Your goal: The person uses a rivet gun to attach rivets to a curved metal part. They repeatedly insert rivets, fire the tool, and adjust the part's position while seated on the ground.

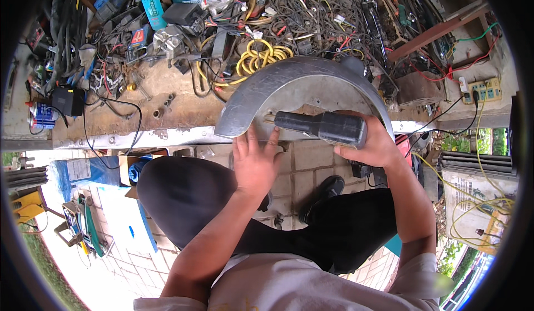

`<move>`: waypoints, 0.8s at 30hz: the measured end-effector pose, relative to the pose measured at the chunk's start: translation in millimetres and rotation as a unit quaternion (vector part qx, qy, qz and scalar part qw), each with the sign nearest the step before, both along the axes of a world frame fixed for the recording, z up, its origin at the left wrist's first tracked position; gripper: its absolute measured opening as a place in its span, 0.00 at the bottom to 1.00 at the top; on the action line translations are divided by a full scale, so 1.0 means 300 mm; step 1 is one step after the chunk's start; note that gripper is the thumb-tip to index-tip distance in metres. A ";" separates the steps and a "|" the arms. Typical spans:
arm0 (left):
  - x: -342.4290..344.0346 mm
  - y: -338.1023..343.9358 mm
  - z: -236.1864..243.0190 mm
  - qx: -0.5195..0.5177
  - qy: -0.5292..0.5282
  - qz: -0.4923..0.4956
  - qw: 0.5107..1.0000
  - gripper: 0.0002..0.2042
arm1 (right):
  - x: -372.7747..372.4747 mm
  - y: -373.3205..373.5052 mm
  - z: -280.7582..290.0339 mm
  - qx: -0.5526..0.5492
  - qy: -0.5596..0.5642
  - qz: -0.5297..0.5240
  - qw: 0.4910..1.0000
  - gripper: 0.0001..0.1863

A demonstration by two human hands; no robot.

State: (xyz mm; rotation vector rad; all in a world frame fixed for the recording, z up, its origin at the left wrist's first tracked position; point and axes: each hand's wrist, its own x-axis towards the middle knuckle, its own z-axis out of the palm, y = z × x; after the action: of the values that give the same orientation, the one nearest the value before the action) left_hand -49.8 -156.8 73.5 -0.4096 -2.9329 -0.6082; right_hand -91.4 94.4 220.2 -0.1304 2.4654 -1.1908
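Note:
A grey metal fender (251, 93) with a curved arch and pale inner plate lies on the bench's front edge. My right hand (371, 143) is closed around a black handheld power tool (311, 123), held sideways with its thin tip pointing left at the inner plate; whether it touches cannot tell. My left hand (256, 163) has its fingers stretched and apart, fingertips at the fender's lower edge, just below the tool's tip.
The cluttered bench (139, 127) holds tangled cables, a coiled yellow cable (261, 60), a blue bottle (151, 4) and a black box (68, 100). A power strip (489, 90) is at right. Blue sheeting (83, 171) and tools lie below left.

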 end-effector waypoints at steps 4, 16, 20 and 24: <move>-0.004 0.001 -0.001 -0.007 0.009 -0.006 1.000 0.33 | -0.031 0.005 -0.004 -0.013 0.001 0.006 1.000 0.35; -0.002 0.010 0.018 0.003 -0.006 0.002 1.000 0.35 | -0.155 0.035 -0.001 -0.011 0.003 0.074 0.997 0.34; -0.002 0.007 0.016 0.012 -0.018 0.001 1.000 0.34 | -0.196 0.032 0.004 -0.014 0.003 0.097 0.995 0.34; -0.002 0.002 0.009 0.015 -0.024 -0.001 1.000 0.34 | -0.219 0.019 0.003 -0.021 -0.010 0.106 0.994 0.34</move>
State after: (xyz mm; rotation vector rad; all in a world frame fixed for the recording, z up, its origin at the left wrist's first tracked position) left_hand -50.4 -156.1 76.2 -0.3998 -2.9644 -0.6696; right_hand -157.2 100.0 221.1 -0.3794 2.3429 -1.1454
